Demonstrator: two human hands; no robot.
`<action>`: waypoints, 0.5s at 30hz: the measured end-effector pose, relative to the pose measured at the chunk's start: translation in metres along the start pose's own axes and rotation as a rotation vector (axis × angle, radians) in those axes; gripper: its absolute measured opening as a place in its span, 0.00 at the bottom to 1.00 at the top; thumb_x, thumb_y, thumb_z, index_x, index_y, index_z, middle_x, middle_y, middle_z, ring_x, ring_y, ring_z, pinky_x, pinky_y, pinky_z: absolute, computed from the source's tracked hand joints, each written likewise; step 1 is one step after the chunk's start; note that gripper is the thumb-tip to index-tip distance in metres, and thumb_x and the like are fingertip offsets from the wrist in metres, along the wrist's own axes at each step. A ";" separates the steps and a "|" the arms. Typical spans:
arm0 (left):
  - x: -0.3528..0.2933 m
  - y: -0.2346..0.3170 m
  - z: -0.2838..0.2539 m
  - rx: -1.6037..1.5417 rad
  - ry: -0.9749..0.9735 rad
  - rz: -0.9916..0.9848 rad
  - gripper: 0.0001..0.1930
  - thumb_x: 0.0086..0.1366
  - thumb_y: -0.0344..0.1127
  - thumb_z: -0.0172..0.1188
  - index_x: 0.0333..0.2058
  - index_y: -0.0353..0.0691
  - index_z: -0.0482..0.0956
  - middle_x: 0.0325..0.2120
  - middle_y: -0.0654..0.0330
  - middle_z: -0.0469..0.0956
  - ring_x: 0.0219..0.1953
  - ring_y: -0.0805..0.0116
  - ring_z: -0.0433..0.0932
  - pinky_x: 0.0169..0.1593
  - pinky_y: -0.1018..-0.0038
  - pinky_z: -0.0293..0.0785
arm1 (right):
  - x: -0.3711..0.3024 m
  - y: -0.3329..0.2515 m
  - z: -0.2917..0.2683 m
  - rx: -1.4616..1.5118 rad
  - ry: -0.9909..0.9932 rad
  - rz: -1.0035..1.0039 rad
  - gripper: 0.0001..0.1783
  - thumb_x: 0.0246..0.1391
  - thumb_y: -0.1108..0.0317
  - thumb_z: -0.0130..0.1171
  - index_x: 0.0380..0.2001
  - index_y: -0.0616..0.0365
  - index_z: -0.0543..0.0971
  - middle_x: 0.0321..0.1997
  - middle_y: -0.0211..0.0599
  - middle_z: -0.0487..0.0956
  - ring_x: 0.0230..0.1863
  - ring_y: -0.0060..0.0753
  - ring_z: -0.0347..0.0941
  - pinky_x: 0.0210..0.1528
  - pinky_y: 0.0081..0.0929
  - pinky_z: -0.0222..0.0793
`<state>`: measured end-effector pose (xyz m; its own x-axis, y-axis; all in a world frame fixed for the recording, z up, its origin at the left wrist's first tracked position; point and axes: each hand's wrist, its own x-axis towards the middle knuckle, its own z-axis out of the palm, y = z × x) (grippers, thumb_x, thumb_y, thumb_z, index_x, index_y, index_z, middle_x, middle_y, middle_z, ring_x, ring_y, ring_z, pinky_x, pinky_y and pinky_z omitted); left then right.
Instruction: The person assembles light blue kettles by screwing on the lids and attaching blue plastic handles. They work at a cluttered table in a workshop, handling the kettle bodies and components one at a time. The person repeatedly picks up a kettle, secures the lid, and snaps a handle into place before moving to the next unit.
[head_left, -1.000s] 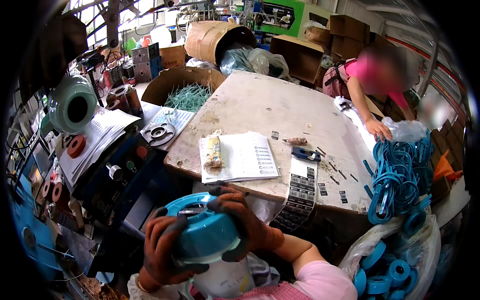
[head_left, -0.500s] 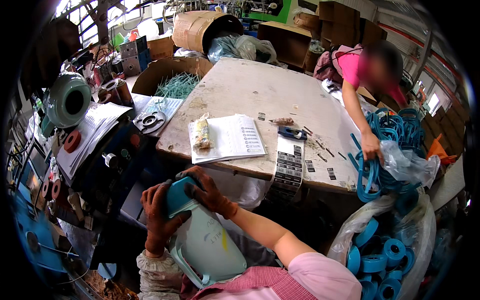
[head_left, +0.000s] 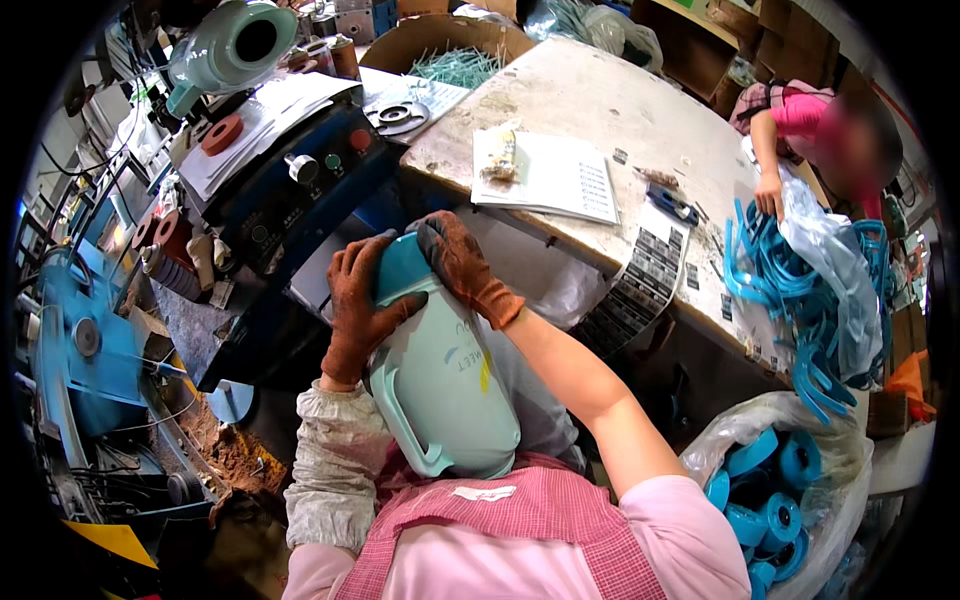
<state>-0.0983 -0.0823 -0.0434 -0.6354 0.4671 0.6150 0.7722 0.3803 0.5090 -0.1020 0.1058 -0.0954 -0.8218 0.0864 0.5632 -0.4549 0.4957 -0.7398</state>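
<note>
My left hand [head_left: 357,305], gloved, wraps the pale green plastic jug [head_left: 440,390] from the side. My right hand [head_left: 458,262] curls over its blue lid [head_left: 402,268], gripping.

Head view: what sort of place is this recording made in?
Most likely a small factory or assembly workshop. A blue machine with push buttons stands beside a worn worktable, and a bag of identical blue plastic caps sits nearby. Both gloved hands hold a pale green jug.
</note>
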 end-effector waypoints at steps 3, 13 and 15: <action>-0.002 0.000 0.001 -0.023 -0.013 -0.024 0.37 0.41 0.45 0.71 0.52 0.40 0.71 0.45 0.55 0.71 0.49 0.54 0.66 0.57 0.60 0.58 | -0.004 -0.005 0.004 -0.003 -0.027 0.037 0.12 0.60 0.66 0.45 0.43 0.59 0.70 0.44 0.49 0.70 0.47 0.50 0.66 0.52 0.37 0.62; -0.066 0.004 -0.046 0.213 0.011 0.502 0.31 0.50 0.33 0.64 0.54 0.38 0.63 0.55 0.45 0.61 0.59 0.38 0.60 0.60 0.42 0.55 | 0.051 -0.015 -0.087 0.496 -0.473 0.006 0.27 0.57 0.42 0.51 0.45 0.54 0.74 0.39 0.33 0.75 0.43 0.23 0.68 0.47 0.22 0.65; -0.089 0.016 -0.040 0.208 -0.195 0.583 0.23 0.50 0.37 0.63 0.46 0.49 0.69 0.52 0.47 0.63 0.57 0.33 0.60 0.56 0.37 0.58 | 0.057 -0.024 -0.107 0.851 -0.651 -0.088 0.33 0.57 0.39 0.47 0.54 0.54 0.72 0.51 0.37 0.75 0.50 0.29 0.70 0.56 0.26 0.64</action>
<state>-0.0298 -0.1493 -0.0659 -0.1143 0.7728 0.6243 0.9873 0.1581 -0.0150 -0.1016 0.1909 -0.0059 -0.6848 -0.5216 0.5089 -0.4046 -0.3087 -0.8608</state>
